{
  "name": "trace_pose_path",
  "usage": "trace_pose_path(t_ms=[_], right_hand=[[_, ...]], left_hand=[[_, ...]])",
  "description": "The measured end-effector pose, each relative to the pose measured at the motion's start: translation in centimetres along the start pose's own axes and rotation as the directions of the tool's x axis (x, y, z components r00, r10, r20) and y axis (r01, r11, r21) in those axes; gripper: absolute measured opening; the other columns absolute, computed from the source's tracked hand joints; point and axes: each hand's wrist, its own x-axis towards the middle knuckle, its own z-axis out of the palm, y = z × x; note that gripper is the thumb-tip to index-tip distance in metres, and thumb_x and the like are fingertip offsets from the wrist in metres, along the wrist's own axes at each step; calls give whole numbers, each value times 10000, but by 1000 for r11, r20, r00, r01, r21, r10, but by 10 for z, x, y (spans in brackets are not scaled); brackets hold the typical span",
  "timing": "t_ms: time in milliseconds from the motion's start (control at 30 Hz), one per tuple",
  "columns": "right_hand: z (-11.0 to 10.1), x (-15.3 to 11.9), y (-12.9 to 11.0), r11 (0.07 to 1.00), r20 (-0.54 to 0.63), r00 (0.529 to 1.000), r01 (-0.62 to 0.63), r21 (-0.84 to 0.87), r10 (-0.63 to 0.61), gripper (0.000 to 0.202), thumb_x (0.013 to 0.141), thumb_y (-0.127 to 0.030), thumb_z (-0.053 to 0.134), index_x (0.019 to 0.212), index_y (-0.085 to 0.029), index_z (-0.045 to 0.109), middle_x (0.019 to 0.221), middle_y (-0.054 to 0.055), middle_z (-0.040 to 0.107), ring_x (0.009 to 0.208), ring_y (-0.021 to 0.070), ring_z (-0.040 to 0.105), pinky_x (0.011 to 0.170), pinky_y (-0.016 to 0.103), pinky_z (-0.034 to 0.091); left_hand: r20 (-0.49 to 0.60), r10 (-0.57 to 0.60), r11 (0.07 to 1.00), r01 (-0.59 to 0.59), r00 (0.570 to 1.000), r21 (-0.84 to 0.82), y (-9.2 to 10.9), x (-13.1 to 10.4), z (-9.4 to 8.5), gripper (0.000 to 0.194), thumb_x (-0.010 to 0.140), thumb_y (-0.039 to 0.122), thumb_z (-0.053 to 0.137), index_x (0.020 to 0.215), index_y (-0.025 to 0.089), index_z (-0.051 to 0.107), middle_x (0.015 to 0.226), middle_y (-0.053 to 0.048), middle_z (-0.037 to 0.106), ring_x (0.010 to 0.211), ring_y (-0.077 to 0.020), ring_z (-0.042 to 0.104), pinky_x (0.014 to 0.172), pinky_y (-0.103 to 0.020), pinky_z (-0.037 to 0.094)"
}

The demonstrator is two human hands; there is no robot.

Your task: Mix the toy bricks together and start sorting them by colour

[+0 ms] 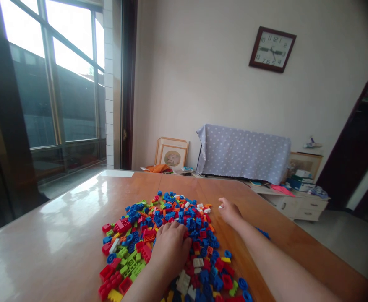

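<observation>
A wide pile of small plastic toy bricks (130,264) in red, blue, green, yellow, orange and white covers the middle of the table. My left hand (173,245) rests palm down on the pile, its thumb apart from the bent fingers. The fingertips touch bricks and are partly hidden. Just past the pile's right side, my right hand (230,212) is closed in a pinch. A small white brick (220,207) shows at its fingertips, mostly covered.
The glossy wooden table (61,235) reflects window light. A few blue bricks (263,233) lie beyond my right forearm. A white sheet (117,173) is at the far left edge. Behind stand a cloth-covered object (243,153), a drawer cabinet (309,205) and leaning picture frames (172,155).
</observation>
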Motion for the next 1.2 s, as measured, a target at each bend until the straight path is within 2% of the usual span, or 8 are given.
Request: trace_pose_path(t_ms=[233, 433, 600, 667, 767, 867, 1000, 1200], right_hand=[[-29, -9, 17, 998, 7, 998, -57, -39, 57, 278, 818, -277, 569, 1048, -229, 719, 892, 68, 763, 671, 179, 676, 637, 289, 484], [-36, -10, 13, 998, -14, 999, -34, -61, 33, 284, 888, -290, 486, 1046, -250, 718, 976, 84, 767, 809, 199, 703, 689, 298, 485], [-21, -9, -10, 997, 7, 999, 46, -66, -45, 334, 915, -297, 457, 1145, -266, 697, 1156, 61, 737, 1064, 215, 669, 832, 296, 481], [-13, -10, -23, 994, 40, 995, 94, -58, -92, 356, 929, -307, 440, 1186, -266, 682, 1199, 54, 722, 1116, 218, 650, 886, 304, 475], [-3, -10, -43, 985, 109, 981, 168, -42, -163, 420, 954, -364, 434, 1313, -247, 617, 1349, 80, 646, 1249, 238, 579, 1009, 338, 433], [8, -10, -61, 974, 223, 951, 226, -25, -215, 506, 977, -493, 411, 1375, -232, 583, 1467, 115, 547, 1405, 291, 436, 1129, 429, 334], [25, -16, -82, 962, 371, 894, 272, -4, -251, 623, 987, -638, 296, 1411, -263, 557, 1563, 141, 423, 1494, 353, 272, 1172, 614, 171], [35, -30, -108, 933, 465, 818, 356, 52, -338, 576, 994, -647, 279, 1419, -353, 532, 1609, 73, 360, 1513, 357, 213, 1163, 690, 80]], left_hand=[[4, 2, 1000, -2, 1000, 7, 0, 1, 0, 224, 901, 350, 524, 1024, 273, 695, 1082, -71, 665, 1077, -280, 579, 935, -380, 427], [-13, 6, 1000, -6, 1000, 9, -2, 1, 1, 219, 900, 346, 526, 1023, 271, 691, 1075, -68, 667, 1071, -274, 579, 951, -382, 421], [5, 9, 999, -10, 1000, 34, -2, 1, 2, 242, 902, 370, 524, 1033, 276, 703, 1110, -75, 676, 1123, -290, 578, 1012, -423, 407], [7, -3, 999, 2, 1000, 50, -1, 1, 2, 305, 904, 399, 522, 1120, 281, 702, 1243, -83, 659, 1241, -321, 533, 1082, -472, 365], [38, -44, 996, 41, 998, 76, 0, 0, 4, 495, 903, 492, 518, 1341, 285, 621, 1504, -81, 510, 1436, -375, 355, 1176, -563, 242], [99, -59, 995, 51, 993, 82, 1, -1, 6, 648, 897, 616, 486, 1459, 296, 519, 1593, -76, 388, 1510, -387, 214, 1205, -621, 133], [113, -66, 995, 57, 991, 83, -1, -3, 10, 701, 882, 702, 448, 1476, 333, 490, 1607, -55, 358, 1518, -375, 198, 1210, -634, 99], [105, -113, 985, 98, 988, 140, -6, -2, 13, 706, 905, 676, 395, 1513, 321, 435, 1634, -53, 290, 1521, -384, 178, 1204, -643, 93]])
